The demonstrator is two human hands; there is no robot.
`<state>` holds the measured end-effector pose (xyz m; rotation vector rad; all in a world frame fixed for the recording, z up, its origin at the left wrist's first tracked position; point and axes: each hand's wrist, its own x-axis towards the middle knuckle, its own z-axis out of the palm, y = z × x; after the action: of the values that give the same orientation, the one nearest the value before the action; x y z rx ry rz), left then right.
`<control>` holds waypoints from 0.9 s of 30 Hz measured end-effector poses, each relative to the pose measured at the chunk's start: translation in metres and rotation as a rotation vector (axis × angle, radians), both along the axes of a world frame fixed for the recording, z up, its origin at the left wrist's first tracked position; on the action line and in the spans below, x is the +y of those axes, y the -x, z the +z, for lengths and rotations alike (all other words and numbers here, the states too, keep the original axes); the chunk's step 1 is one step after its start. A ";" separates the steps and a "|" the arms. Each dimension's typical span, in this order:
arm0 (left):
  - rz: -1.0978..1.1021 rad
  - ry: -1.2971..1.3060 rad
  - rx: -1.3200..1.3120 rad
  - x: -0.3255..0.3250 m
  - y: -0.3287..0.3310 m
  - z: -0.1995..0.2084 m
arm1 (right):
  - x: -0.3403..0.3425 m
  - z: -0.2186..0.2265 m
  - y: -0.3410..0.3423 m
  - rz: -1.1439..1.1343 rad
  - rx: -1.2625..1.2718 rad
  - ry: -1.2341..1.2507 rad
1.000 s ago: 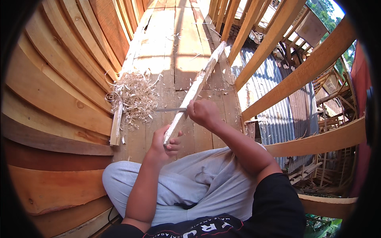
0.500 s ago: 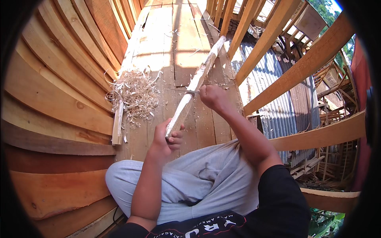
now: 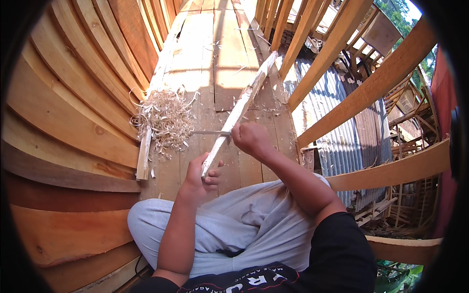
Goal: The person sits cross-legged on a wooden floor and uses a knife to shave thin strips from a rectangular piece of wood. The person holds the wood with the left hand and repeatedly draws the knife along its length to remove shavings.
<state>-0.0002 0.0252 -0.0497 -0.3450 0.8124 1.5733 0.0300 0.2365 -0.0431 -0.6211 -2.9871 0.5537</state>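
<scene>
A long, pale piece of wood (image 3: 239, 108), partly peeled with darker patches, slants from my lap side up to the far right. My left hand (image 3: 202, 176) wraps round its near end. In my right hand (image 3: 250, 137) is a knife (image 3: 209, 132), the handle hidden inside my closed fist. Its thin blade points left and lies across the wood, a little beyond my left hand. The far end of the wood reaches the foot of the slatted railing.
A heap of curled wood shavings (image 3: 166, 117) lies on the plank floor (image 3: 195, 63) at the left, beside a short wood strip (image 3: 143, 155). Wooden boards (image 3: 73, 127) wall the left side. Along the right runs a slatted railing (image 3: 366, 93), with corrugated metal sheets (image 3: 337, 122) below.
My right hand has drawn the knife along the wood toward me and slightly left. More of the blade now shows left of the wood. My left hand keeps its grip at the near end.
</scene>
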 end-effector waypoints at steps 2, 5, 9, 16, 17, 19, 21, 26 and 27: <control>0.010 0.075 0.089 0.010 -0.007 0.005 | 0.039 -0.020 -0.001 -0.079 0.179 -0.024; -0.016 0.168 0.282 0.009 0.005 0.006 | 0.054 -0.022 0.006 -0.067 0.247 -0.014; -0.024 0.249 0.416 0.007 0.002 0.002 | 0.003 -0.001 0.000 0.006 0.038 -0.075; -0.049 0.372 0.537 0.012 -0.001 0.004 | 0.027 -0.016 0.006 -0.094 0.161 -0.029; -0.074 0.401 0.585 0.009 -0.002 0.004 | 0.010 -0.004 0.001 -0.024 0.076 -0.047; -0.090 0.403 0.625 0.006 -0.006 0.006 | 0.009 0.002 -0.002 0.025 -0.021 -0.054; -0.077 0.332 0.610 0.013 -0.013 0.009 | 0.063 -0.015 0.001 -0.105 0.172 -0.147; -0.082 0.465 0.705 0.014 -0.008 0.009 | 0.040 -0.016 0.010 -0.123 0.098 -0.010; -0.093 0.505 0.714 0.011 -0.009 0.009 | 0.021 -0.008 0.004 0.005 -0.023 0.010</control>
<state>0.0088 0.0367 -0.0411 -0.0865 1.7637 1.3870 0.0258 0.2573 -0.0510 -0.6253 -3.0096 0.5668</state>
